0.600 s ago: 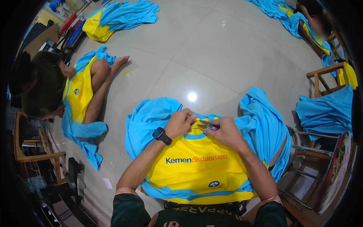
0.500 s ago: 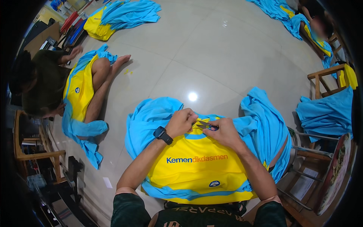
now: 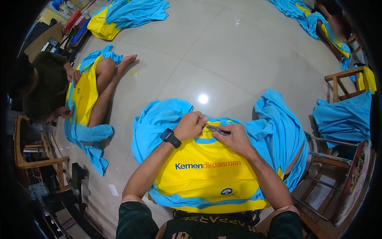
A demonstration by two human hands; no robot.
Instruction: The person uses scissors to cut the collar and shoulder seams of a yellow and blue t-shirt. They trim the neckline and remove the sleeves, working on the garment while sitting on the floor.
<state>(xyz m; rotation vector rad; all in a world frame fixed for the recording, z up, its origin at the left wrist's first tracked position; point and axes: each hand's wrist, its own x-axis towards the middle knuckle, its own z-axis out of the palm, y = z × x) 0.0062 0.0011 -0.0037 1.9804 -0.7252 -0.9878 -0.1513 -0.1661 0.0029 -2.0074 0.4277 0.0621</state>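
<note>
Across my lap lies a yellow and light-blue shirt (image 3: pixel 207 181), with lettering over its yellow front and a small round emblem near the lower edge. My left hand (image 3: pixel 191 125), a dark watch (image 3: pixel 170 138) on its wrist, pinches the shirt's fabric by the collar. Close on its right, my right hand (image 3: pixel 234 138) grips small thread snips (image 3: pixel 217 130). Their blades point left at the yellow fabric beside my left fingertips and lie nearly together. Whether a thread is between the blades is too small to tell. Blue sleeves bunch up on both sides.
On the left a person (image 3: pixel 47 85) sits on the tiled floor (image 3: pixel 179 79) with a similar shirt. A shirt pile (image 3: pixel 127 18) lies at the far left. Another person (image 3: pixel 332 24) sits far right. A stool (image 3: pixel 352 183) and blue garment (image 3: pixel 344 117) stand right.
The snips' blades have come from spread to nearly together, at the fabric by my left fingers. The person on the left has lowered a raised hand onto their shirt.
</note>
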